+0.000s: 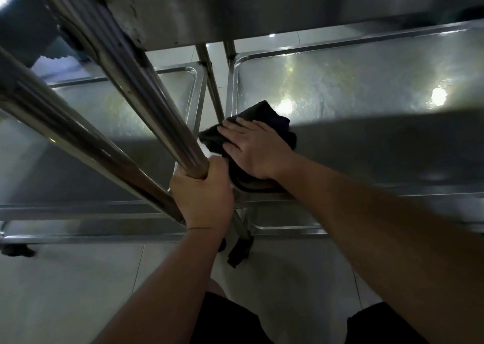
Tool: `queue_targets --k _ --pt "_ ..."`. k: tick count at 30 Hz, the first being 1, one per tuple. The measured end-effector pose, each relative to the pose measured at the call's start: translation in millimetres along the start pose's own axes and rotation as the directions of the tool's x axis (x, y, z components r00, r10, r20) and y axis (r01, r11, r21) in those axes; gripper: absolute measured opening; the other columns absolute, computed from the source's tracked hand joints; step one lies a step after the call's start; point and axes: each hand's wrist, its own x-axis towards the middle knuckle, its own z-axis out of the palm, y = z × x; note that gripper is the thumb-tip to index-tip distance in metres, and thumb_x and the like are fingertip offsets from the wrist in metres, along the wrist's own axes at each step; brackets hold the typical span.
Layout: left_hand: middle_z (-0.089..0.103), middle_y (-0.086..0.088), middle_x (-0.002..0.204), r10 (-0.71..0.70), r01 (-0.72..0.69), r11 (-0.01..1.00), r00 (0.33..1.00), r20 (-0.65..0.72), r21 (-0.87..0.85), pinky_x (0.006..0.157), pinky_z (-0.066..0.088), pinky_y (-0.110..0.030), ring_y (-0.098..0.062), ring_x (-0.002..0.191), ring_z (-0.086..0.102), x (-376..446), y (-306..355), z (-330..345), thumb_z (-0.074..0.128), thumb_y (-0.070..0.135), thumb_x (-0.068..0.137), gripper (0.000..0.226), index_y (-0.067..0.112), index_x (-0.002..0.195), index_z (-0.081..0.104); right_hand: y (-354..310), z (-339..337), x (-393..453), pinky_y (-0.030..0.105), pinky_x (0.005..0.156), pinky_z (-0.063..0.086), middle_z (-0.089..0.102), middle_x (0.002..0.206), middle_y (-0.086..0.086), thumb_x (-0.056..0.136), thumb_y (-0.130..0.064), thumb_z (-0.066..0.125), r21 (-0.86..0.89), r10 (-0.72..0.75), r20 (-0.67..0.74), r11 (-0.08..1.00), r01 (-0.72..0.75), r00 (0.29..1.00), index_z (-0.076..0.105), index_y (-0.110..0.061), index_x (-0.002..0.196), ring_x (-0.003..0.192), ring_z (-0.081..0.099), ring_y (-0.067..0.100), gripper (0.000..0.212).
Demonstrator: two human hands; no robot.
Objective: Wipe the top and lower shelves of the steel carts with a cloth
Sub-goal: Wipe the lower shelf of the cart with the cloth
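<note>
Two steel carts stand side by side, seen from above. My right hand (255,148) lies flat with straight fingers on a dark cloth (272,120), pressing it onto the near left corner of the right cart's lower shelf (366,108). My left hand (203,189) grips a steel upright post (146,103) between the carts. The left cart's lower shelf (99,124) lies to the left of the posts. Part of the cloth is hidden under my palm.
An upper steel shelf (235,11) overhangs at the top of the view. A second slanted post (65,126) crosses the left side. Black casters (239,252) sit under the cart corners on the pale tiled floor (78,291). My knees in dark shorts show at the bottom.
</note>
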Motion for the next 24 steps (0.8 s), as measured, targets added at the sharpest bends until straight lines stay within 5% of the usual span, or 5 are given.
queue_targets --k 3,9,16,20,24 --pt "0.046 -0.026 0.058 -0.016 0.016 1.000 1.000 0.001 0.011 0.044 0.039 -0.028 -0.020 0.046 0.044 0 0 0 0.062 0.031 0.070 0.048 -0.013 0.076 0.045 47 -17 -19 0.038 0.127 0.010 0.025 0.171 -0.014 0.110 -0.051 0.033 -0.081 -0.036 0.009 0.996 0.037 0.999 0.030 -0.036 0.163 0.158 0.017 0.012 0.055" --pt "0.043 -0.020 0.056 -0.018 0.018 1.000 1.000 0.012 -0.003 0.044 0.038 -0.028 -0.021 0.045 0.043 -2 2 0 0.062 0.030 0.071 0.045 -0.010 0.074 0.042 83 -28 -3 0.048 0.128 0.006 0.019 0.174 -0.006 0.109 -0.048 0.018 -0.109 0.386 -0.151 0.909 -0.403 0.910 0.024 -0.027 0.166 0.160 0.012 0.023 0.061" --pt "0.043 -0.010 0.051 0.009 -0.009 1.000 1.000 0.000 0.017 0.043 0.038 -0.027 -0.018 0.044 0.044 1 0 0 0.061 0.032 0.069 0.043 -0.006 0.068 0.042 13 -4 48 0.050 0.128 0.002 0.016 0.175 -0.006 0.109 -0.048 0.017 -0.061 0.287 -0.066 0.955 -0.291 0.956 0.024 -0.024 0.166 0.161 0.007 0.024 0.062" --pt "0.047 -0.023 0.054 0.012 -0.011 0.999 1.000 -0.010 0.050 0.043 0.039 -0.029 -0.020 0.045 0.045 2 -1 2 0.061 0.035 0.070 0.046 -0.009 0.071 0.047 7 5 31 0.047 0.129 0.000 0.014 0.175 -0.006 0.110 -0.048 0.018 -0.046 0.247 -0.058 0.967 -0.249 0.967 0.023 -0.022 0.166 0.162 0.003 0.021 0.062" --pt "0.045 -0.004 0.051 -0.026 0.026 0.999 1.000 0.006 0.021 0.044 0.037 -0.026 -0.018 0.045 0.045 2 -1 2 0.063 0.033 0.070 0.033 0.006 0.065 0.046 1 7 -11 0.044 0.128 0.001 0.019 0.174 -0.009 0.110 -0.049 0.023 -0.030 0.142 -0.039 0.989 -0.143 0.989 0.028 -0.025 0.165 0.161 0.006 0.016 0.060"
